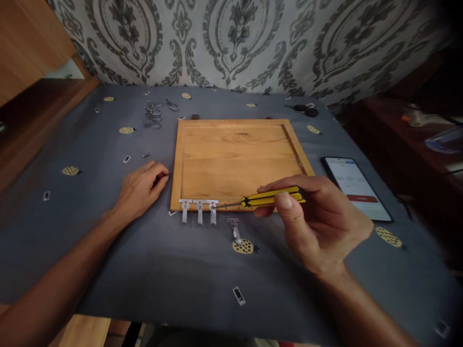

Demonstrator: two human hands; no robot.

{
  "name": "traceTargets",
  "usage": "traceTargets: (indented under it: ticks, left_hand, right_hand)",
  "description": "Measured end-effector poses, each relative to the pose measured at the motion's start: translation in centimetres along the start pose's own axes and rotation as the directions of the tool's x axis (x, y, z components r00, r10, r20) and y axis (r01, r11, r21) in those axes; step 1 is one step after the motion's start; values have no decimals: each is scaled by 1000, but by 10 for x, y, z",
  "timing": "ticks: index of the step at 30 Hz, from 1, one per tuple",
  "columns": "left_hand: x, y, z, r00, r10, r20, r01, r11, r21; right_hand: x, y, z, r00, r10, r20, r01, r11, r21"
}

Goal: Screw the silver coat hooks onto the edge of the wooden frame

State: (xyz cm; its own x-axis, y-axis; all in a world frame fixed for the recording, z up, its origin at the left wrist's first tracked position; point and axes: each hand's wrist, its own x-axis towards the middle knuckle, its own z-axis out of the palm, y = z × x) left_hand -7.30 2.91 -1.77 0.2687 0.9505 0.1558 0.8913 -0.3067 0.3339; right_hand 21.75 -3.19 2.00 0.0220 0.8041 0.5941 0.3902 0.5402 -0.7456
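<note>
The wooden panel (235, 154) is lying on a blue-grey tablecloth (152, 274) printed with pineapples, three metal hooks (200, 207) lining the left part of its near edge and a loose hook (235, 230) lying just before it. Behind the panel, a backdrop (238, 29) with grey medallions is rising; to its right, a lit phone (356, 188) is resting. The right hand (311, 217) is gripping a yellow-and-black screwdriver (271, 196), hiding the panel's near right corner; the tip is reaching the rightmost of the three hooks, its seating being too small to make out. Left of the panel, the left hand (144, 185) is resting, fingers curling; I cannot tell whether they are holding anything. Far right of the panel, clutter (444, 140) is blurring into darkness; far left, wooden furniture (32, 43) is running out of view.
</note>
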Motion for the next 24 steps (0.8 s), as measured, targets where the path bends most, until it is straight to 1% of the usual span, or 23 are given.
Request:
traceTargets:
  ticks: [6, 9, 14, 17, 20, 24]
  left_hand:
    - [0, -2, 1, 1000, 18, 1, -18, 1000, 23]
    - [0, -4, 2, 999, 25, -20, -25, 999, 24]
    - [0, -5, 4, 997, 44, -58, -43, 999, 4]
    - [0, -5, 4, 997, 48, -62, -48, 999, 4]
    - [0, -4, 3, 997, 43, -62, -42, 999, 5]
    - [1, -3, 4, 997, 33, -69, -33, 999, 5]
  right_hand:
    - [0, -1, 0, 1000, -10, 7, 10, 1000, 8]
    - [-1, -1, -1, 1000, -13, -3, 13, 999, 35]
    - [-2, 0, -6, 990, 1, -141, 8, 998, 59]
    - [-3, 0, -10, 982, -1, -190, 9, 999, 41]
    - [-3, 1, -13, 980, -35, -196, 39, 999, 14]
    - [-4, -1, -15, 985, -23, -171, 24, 1000, 7]
